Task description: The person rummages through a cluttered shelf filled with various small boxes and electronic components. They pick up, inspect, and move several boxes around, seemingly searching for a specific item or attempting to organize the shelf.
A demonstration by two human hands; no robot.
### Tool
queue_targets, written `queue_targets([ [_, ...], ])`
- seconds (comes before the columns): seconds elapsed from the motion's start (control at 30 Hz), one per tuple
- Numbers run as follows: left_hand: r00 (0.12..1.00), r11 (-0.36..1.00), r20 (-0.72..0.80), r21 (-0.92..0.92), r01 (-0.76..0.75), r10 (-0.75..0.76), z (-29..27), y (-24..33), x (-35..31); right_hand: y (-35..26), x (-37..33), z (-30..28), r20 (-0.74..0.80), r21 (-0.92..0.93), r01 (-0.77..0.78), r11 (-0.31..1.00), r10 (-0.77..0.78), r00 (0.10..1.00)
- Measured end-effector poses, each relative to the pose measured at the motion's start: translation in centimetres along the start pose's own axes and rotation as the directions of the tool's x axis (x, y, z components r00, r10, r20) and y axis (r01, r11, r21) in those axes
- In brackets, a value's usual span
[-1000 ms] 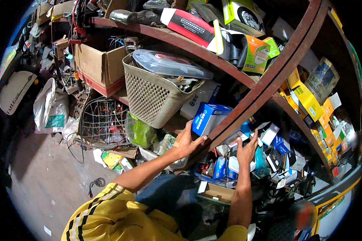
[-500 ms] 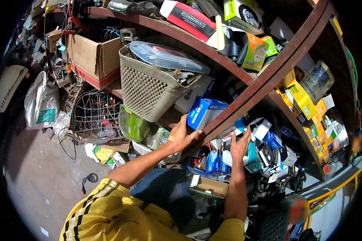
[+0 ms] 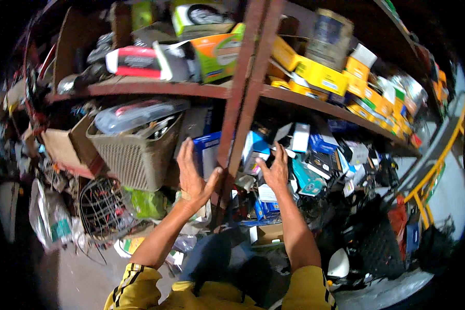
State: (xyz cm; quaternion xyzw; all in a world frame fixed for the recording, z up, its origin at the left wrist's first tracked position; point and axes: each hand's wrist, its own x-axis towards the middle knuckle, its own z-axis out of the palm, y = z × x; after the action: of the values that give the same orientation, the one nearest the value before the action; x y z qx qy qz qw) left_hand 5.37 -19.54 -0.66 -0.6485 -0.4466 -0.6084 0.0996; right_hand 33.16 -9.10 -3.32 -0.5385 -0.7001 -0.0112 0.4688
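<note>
The left hand (image 3: 193,181) is open, fingers (image 3: 187,157) upright and close together, thumb set wide to the right. A blue box (image 3: 210,155) stands just behind the gap between them; whether skin meets it cannot be told. The right hand (image 3: 278,176) is half open, thumb and fingers parted and slightly curved, with nothing clearly in its hold. A light-blue box (image 3: 257,151) lies just beyond its thumb, contact unclear.

Both forearms rise from yellow sleeves (image 3: 307,288) at the lower edge, the left slanting up to the right, the right up to the left. The hands are on either side of a red-brown post (image 3: 241,88), the left thumb tip close to it.

The post meets a crowded shelf (image 3: 150,90) that bears yellow boxes (image 3: 323,76) on the right. Below, a beige basket (image 3: 126,157) topped with a clear lid (image 3: 142,117) is left of the blue box. A wire basket (image 3: 102,207) sits lower, above grey floor (image 3: 82,274). An open carton (image 3: 267,233) lies below the right hand.
</note>
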Motion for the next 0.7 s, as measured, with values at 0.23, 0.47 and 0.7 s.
queue_targets([
  [0.23, 0.986, 0.968, 0.05, -0.192, 0.164, -0.157, 5.2, 1.7, 8.7, 1.6, 0.0, -0.8, -0.028, 0.361, -0.139, 0.922, 0.159, 0.987],
  [0.47, 0.973, 0.92, -0.007, -0.326, 0.216, -0.231, 8.7, 1.7, 8.4, 0.3, 1.8, -2.8, -0.212, 0.396, -0.093, 0.913, 0.189, 0.959],
  [0.7, 0.984, 0.921, 0.007, -0.353, 0.167, -0.176, 9.6, 0.9, 7.8, 1.0, 10.6, -4.3, 0.057, 0.025, -0.209, 0.978, 0.207, 0.977],
])
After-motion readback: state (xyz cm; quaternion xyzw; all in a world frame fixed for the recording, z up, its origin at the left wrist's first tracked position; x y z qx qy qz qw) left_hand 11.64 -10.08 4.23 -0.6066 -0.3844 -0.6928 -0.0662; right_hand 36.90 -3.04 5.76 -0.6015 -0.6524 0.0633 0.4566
